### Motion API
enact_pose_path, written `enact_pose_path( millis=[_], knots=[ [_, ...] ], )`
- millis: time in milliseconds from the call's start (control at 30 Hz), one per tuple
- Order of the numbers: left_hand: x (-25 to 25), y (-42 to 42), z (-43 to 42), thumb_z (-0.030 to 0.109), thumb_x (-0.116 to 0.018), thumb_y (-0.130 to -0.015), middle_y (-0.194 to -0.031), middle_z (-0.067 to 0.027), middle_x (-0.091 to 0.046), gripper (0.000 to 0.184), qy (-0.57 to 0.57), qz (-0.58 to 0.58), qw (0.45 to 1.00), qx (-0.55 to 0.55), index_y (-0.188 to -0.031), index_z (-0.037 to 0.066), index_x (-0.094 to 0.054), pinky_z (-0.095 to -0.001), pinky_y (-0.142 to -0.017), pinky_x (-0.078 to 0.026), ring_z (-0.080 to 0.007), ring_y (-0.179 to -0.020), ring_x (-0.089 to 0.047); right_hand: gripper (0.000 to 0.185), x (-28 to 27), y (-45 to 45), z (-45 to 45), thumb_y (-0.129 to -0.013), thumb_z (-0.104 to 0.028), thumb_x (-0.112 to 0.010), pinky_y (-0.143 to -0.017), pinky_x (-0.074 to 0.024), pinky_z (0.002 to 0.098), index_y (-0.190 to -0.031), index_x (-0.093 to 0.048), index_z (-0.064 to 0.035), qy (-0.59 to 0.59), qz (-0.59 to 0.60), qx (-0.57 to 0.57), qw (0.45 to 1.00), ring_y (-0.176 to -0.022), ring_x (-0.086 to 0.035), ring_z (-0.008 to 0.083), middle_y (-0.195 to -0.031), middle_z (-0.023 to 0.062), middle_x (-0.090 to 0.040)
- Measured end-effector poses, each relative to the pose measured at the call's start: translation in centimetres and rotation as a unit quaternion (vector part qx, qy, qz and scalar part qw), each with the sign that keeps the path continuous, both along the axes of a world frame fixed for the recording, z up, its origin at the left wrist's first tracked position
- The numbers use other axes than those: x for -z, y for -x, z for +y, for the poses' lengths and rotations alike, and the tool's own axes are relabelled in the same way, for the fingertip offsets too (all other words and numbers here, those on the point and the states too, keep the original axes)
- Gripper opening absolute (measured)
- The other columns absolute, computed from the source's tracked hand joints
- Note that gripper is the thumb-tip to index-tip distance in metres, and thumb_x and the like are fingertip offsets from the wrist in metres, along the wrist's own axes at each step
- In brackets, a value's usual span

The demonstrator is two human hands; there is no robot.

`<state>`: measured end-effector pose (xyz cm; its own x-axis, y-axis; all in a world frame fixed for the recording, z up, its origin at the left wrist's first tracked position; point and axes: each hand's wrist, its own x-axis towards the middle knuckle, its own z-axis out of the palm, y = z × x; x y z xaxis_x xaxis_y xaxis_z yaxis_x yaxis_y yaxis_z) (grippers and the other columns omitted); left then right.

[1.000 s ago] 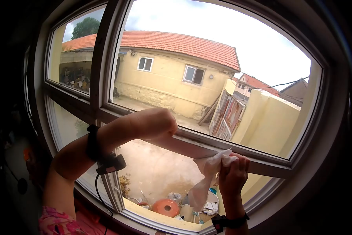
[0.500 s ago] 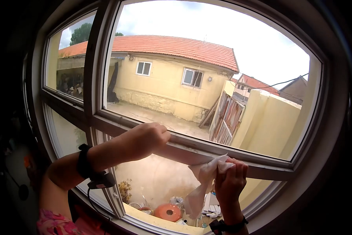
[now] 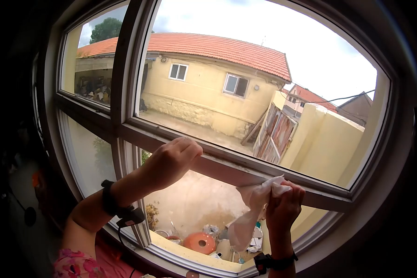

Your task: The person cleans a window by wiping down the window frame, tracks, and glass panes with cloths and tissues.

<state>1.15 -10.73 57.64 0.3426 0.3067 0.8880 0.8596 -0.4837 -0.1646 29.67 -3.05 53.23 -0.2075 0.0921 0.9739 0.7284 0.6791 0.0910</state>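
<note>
My left hand (image 3: 173, 161) is closed, its curled fingertips against the upper edge of the window's horizontal crossbar (image 3: 227, 171). What those fingers hold, if anything, is hidden. Further right along the same bar, my right hand (image 3: 285, 204) grips a thin, crumpled white cloth (image 3: 248, 222). The bunched top of the cloth shows above my fingers, touching the bar, while its loose part hangs down to the left in front of the lower opening. Both wrists wear black straps, the left one with a small dark box (image 3: 130, 217).
A vertical post (image 3: 121, 69) divides the window on the left. Large upper glass (image 3: 208, 116) faces a yellow house (image 3: 203, 88) and a rusty gate (image 3: 275, 134). Below outside lie an orange round object (image 3: 199, 243), a plant (image 3: 151, 215) and assorted clutter.
The view has shifted, so the window sits further right and slightly higher. My left hand has slid a little left along the crossbar. My right hand keeps its grip on the cloth.
</note>
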Motion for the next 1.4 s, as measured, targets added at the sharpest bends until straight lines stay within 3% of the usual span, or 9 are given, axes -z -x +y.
enact_pose_path(
  millis=[233,300,333,500,700,900,967,1133,1400],
  knots=[
    [15.3,4.7,1.3,0.004,-0.063,-0.077,-0.118,-0.0173,-0.052,0.031,0.256,0.069,0.964,0.034,-0.107,0.003,-0.055,-0.0381,-0.087,-0.049,-0.0315,-0.109,-0.053,0.015,0.5,0.0,0.2,-0.079,-0.009,-0.064,-0.075,-0.0474,0.0416,-0.087,-0.054,-0.0017,0.000,0.003,0.001,1.000,-0.087,-0.055,0.0336,-0.095,0.0120,-0.058],
    [16.6,3.6,1.1,0.006,-0.066,-0.075,-0.139,-0.0216,-0.035,0.053,0.269,0.187,0.885,-0.331,-0.125,0.009,-0.050,-0.0444,-0.100,-0.040,-0.0381,-0.125,-0.038,0.016,0.3,-0.2,0.2,-0.078,-0.009,-0.064,-0.075,-0.0474,0.0415,-0.087,-0.054,-0.0020,0.001,0.005,0.012,1.000,-0.087,-0.055,0.0334,-0.095,0.0118,-0.058],
    [16.3,3.5,1.3,0.009,-0.069,-0.074,-0.146,-0.0232,-0.020,0.067,0.376,0.123,0.891,-0.223,-0.136,0.014,-0.044,-0.0488,-0.106,-0.031,-0.0419,-0.131,-0.028,0.016,0.3,-0.1,0.1,-0.078,-0.009,-0.064,-0.075,-0.0474,0.0414,-0.087,-0.053,-0.0022,0.009,0.004,0.009,1.000,-0.087,-0.055,0.0333,-0.095,0.0118,-0.058],
    [14.1,-1.3,1.6,0.017,-0.075,-0.074,-0.144,-0.0204,-0.028,0.067,0.283,0.057,0.955,0.071,-0.134,0.014,-0.045,-0.0456,-0.105,-0.035,-0.0390,-0.130,-0.032,0.019,0.0,0.0,-0.7,-0.078,-0.011,-0.066,-0.077,-0.0490,0.0398,-0.090,-0.053,-0.0026,0.022,-0.007,0.002,1.000,-0.093,-0.056,0.0328,-0.100,0.0107,-0.059],
    [11.8,-8.4,-0.7,0.012,-0.077,-0.074,-0.139,-0.0192,-0.036,0.092,0.398,-0.237,0.828,0.316,-0.144,0.010,-0.016,-0.0389,-0.089,-0.051,-0.0297,-0.122,-0.047,0.023,4.4,0.4,-4.2,-0.071,-0.004,-0.068,-0.076,-0.0496,0.0376,-0.089,-0.055,-0.0047,0.072,-0.039,-0.088,0.993,-0.089,-0.058,0.0314,-0.102,0.0102,-0.060],
    [15.5,-11.4,1.3,0.001,-0.065,-0.079,-0.112,-0.0168,-0.060,0.062,0.423,-0.260,0.845,0.198,-0.134,0.004,-0.036,-0.0330,-0.082,-0.051,-0.0271,-0.097,-0.063,0.032,8.8,-1.0,-4.5,-0.074,-0.012,-0.072,-0.068,-0.0496,0.0359,-0.096,-0.053,-0.0003,0.383,0.108,-0.198,0.896,-0.085,-0.060,0.0296,-0.093,0.0151,-0.059],
    [17.2,-9.7,1.6,-0.004,-0.061,-0.078,-0.107,-0.0172,-0.062,0.049,0.358,-0.292,0.859,0.220,-0.125,0.004,-0.047,-0.0330,-0.077,-0.052,-0.0262,-0.094,-0.064,0.036,7.0,-3.4,-4.2,-0.076,-0.019,-0.074,-0.067,-0.0492,0.0328,-0.097,-0.051,-0.0003,0.530,0.232,-0.219,0.786,-0.081,-0.061,0.0218,-0.087,0.0117,-0.059],
    [20.2,-1.5,1.1,-0.008,-0.056,-0.077,-0.101,-0.0174,-0.062,0.043,0.224,-0.286,0.924,0.116,-0.118,0.002,-0.050,-0.0345,-0.072,-0.052,-0.0307,-0.086,-0.064,0.030,-1.8,-14.0,-2.0,-0.070,-0.003,-0.056,-0.086,-0.0398,0.0317,-0.096,-0.044,0.0005,0.202,0.280,-0.082,0.935,-0.089,-0.047,0.0204,-0.092,0.0111,-0.045],
    [23.8,11.1,-4.7,-0.007,-0.053,-0.079,-0.108,-0.0207,-0.056,0.043,0.152,-0.215,0.961,-0.089,-0.121,-0.001,-0.047,-0.0434,-0.081,-0.047,-0.0418,-0.096,-0.056,0.023,-4.9,-21.2,3.3,-0.078,-0.001,-0.065,-0.079,-0.0465,0.0421,-0.097,-0.053,-0.0027,0.087,0.057,0.229,0.968,-0.093,-0.055,0.0343,-0.098,0.0151,-0.057]
  ],
)
